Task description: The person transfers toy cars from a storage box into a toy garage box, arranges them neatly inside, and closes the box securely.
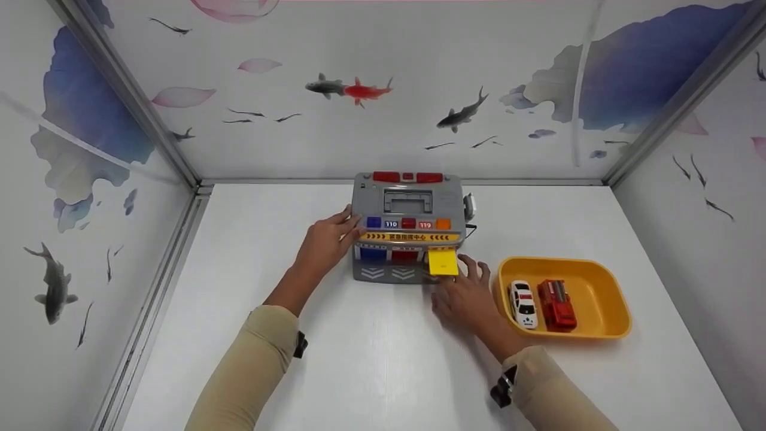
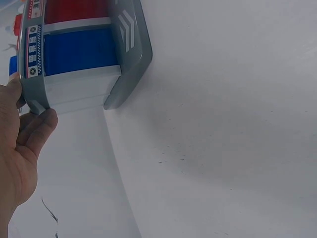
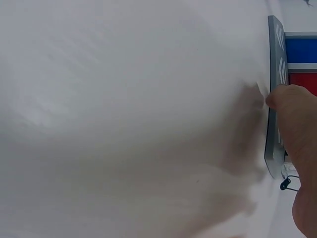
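Observation:
A grey toy garage (image 1: 407, 203) with red lights and a carry handle on top stands near the back of the table. Its blue door (image 2: 81, 49) and red door (image 1: 404, 255) are down, while the yellow door (image 1: 443, 263) sticks out toward the front. The left hand (image 1: 326, 242) grips the garage's left front edge, thumb on the front and fingers along the side. At the right front corner is the right hand (image 1: 468, 299), its fingers bent loosely beside the yellow door. In the right wrist view its thumb (image 3: 292, 101) overlaps the grey ramp; the other fingertips are partly hidden.
A yellow-orange tray (image 1: 604, 299) sits to the right of the right hand. Inside it lie a white police car (image 1: 524, 304) and a red fire truck (image 1: 558, 305). A small white part (image 1: 470, 206) hangs on the garage's right side. Printed walls border the white table.

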